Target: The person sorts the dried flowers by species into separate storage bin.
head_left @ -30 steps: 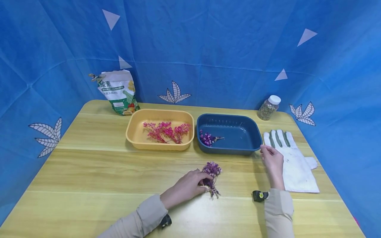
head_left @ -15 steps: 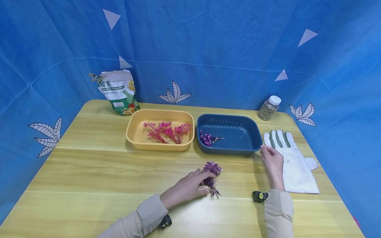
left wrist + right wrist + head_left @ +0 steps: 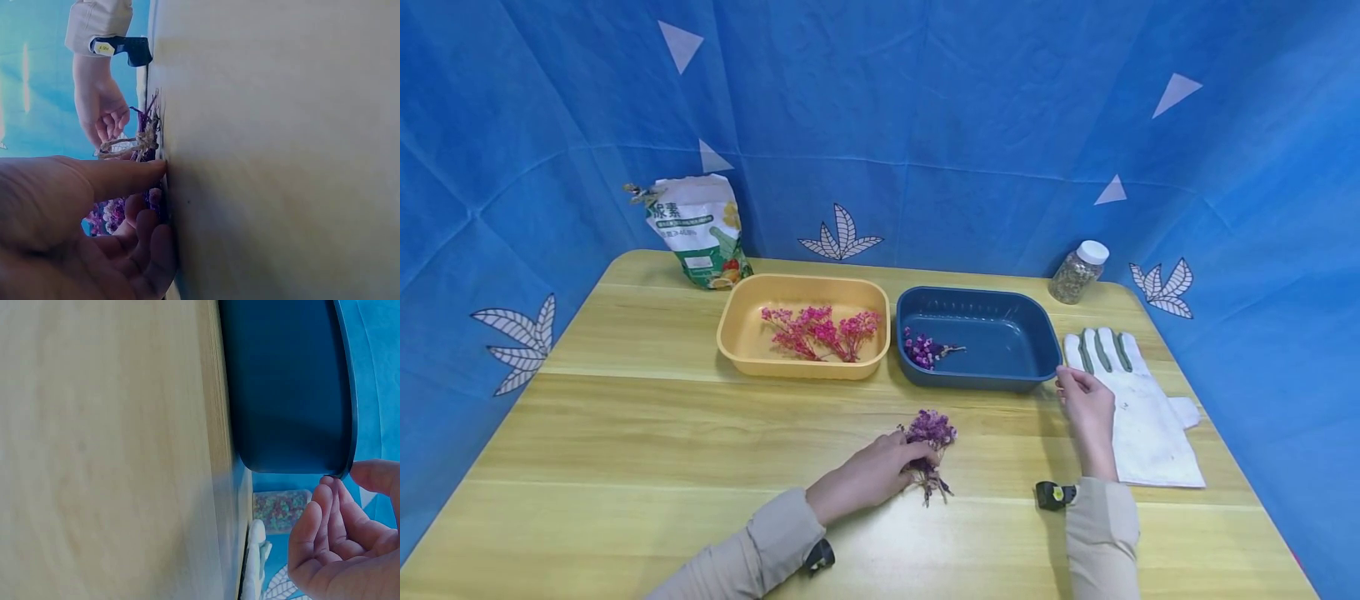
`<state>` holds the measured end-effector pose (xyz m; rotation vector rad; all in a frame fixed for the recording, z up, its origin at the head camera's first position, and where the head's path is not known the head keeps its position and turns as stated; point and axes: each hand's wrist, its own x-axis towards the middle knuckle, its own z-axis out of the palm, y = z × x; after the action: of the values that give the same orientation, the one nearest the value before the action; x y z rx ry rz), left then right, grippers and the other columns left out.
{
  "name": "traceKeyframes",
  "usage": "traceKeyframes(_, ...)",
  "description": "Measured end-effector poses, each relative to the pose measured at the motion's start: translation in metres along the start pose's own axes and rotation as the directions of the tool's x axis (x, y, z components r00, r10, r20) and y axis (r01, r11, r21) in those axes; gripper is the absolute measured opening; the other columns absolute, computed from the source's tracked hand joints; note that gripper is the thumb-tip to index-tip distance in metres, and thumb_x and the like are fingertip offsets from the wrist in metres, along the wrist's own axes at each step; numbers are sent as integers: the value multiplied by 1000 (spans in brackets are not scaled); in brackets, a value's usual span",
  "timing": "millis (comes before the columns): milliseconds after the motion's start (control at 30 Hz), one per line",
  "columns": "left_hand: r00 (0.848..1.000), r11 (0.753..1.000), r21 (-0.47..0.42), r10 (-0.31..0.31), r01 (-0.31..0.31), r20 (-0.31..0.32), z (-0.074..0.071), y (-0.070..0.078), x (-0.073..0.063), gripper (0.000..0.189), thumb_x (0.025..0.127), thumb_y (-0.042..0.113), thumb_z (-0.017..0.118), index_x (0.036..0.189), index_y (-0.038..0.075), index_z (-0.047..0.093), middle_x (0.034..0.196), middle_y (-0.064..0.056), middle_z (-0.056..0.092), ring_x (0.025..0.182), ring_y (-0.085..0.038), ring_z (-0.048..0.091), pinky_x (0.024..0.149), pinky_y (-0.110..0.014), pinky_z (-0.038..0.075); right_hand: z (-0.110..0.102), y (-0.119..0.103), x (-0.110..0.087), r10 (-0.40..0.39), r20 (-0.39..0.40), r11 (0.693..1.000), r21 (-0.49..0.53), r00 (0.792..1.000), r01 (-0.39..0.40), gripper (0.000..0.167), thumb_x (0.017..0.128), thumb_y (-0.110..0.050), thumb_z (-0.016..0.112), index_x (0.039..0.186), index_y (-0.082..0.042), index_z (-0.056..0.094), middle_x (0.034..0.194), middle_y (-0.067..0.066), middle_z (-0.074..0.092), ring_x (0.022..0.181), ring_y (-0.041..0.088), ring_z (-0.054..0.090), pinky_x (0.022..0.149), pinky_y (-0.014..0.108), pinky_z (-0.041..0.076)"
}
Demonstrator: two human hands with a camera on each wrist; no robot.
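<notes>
My left hand [image 3: 867,473] grips a bunch of dried purple flowers [image 3: 932,427] on the table, its stems toward me. In the left wrist view, twine [image 3: 147,139] ties the stems, and the thumb and curled fingers lie around the bunch; the fingers partly hide the blossoms. My right hand [image 3: 1087,410] pinches the front right corner of a dark blue basin [image 3: 981,382]. The right wrist view has its thumb and fingertips at the basin's rim [image 3: 350,464]. A small purple flower bunch [image 3: 922,350] lies at the left inside that basin.
Left of the blue basin stands a yellow basin [image 3: 805,369] holding pink dried flowers [image 3: 820,329]. A fertilizer bag [image 3: 700,233] is at the back left. A white-capped jar [image 3: 1077,272] stands at the back right, with white gloves [image 3: 1150,429] beside my right hand.
My left fingers have drawn in around the purple bunch, and it has shifted very slightly to the left. The right hand keeps its place on the blue basin's rim.
</notes>
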<state>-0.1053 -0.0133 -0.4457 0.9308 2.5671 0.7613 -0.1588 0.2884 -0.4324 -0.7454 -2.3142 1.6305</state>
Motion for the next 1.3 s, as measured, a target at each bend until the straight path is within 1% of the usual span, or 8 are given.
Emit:
traceKeyframes(133,1000,1000,1,8,-8,-6,1,-2,0,33,91,12,62,121,26,63,119,-1,62,110,-21,56,96,-35,45,0,0,0,4,2,1000,-10,1000,-4,45,95,-31,55,119,6,58,72,-17,60,69,-3,57,63,12,47)
traceKeyframes(367,996,999,-41,33,-36,-80,-1,-3,2,16,86,16,69,100,22,67,95,5,61,89,-9,55,81,-25,48,0,0,0,5,-4,1000,-1,1000,-5,43,95,-30,55,119,6,58,71,-18,60,69,-3,57,64,12,47)
traceKeyframes(500,997,998,-13,62,-63,-41,0,-3,3,18,88,18,66,106,21,68,100,5,65,91,-9,58,83,-25,48,0,0,0,6,-5,1000,9,1000,-6,42,95,-29,55,119,6,58,71,-18,60,69,-3,57,63,12,47)
traceKeyframes(633,996,996,-8,88,-88,-20,0,-4,4,12,89,16,65,101,20,68,96,8,67,89,-7,60,81,-23,49,0,-1,0,6,-2,1000,14,1000,-6,42,95,-29,55,119,6,57,71,-18,60,69,-3,57,63,12,47)
traceKeyframes(767,998,996,-62,62,-63,-19,-1,-4,4,5,91,18,63,93,21,66,89,11,65,84,-4,60,78,-21,49,0,-1,-1,6,2,1000,10,1000,-6,41,95,-28,55,118,6,57,70,-18,60,68,-3,57,62,13,47)
traceKeyframes(900,1000,992,-122,17,-20,-25,-3,-2,3,6,92,19,63,97,21,65,89,10,65,80,-2,59,75,-21,49,1,-2,0,6,1,1000,18,1000,-6,40,95,-27,55,118,5,58,70,-19,60,69,-3,57,62,12,47)
traceKeyframes(1033,999,987,-158,3,-10,-50,-6,1,2,14,91,12,61,103,14,66,87,6,65,71,-3,56,70,-19,49,1,-2,0,3,4,1000,24,1000,-4,40,95,-27,55,118,5,57,70,-19,60,69,-3,57,63,12,47)
traceKeyframes(1300,995,990,-142,-34,21,-90,-4,2,2,18,87,16,65,103,8,68,95,1,69,87,-8,63,82,-22,50,1,-1,-1,-1,2,1000,2,1000,1,43,95,-28,54,120,6,57,72,-18,60,69,-4,57,64,12,48)
